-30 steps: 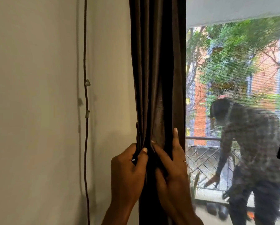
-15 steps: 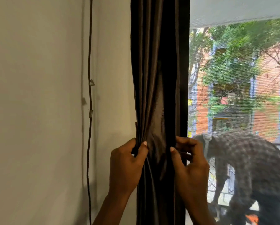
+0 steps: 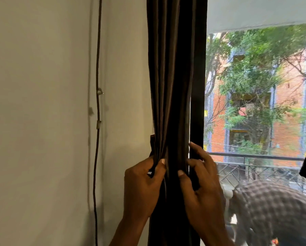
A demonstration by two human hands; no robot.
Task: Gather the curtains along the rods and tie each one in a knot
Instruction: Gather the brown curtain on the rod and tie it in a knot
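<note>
The dark curtain [image 3: 173, 86] hangs vertically between both hands; left hand [image 3: 141, 189] pinches its left edge, right hand [image 3: 202, 185] apparently grips the right folds, equally near.

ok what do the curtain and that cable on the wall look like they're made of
The curtain: dark brown cloth, probably a satin-like synthetic, since its soft vertical folds carry a faint sheen. The cable: thin brown cord, likely plastic-sheathed wire, matte, pinned to the wall by small pale clips, seemingly plastic.
</note>
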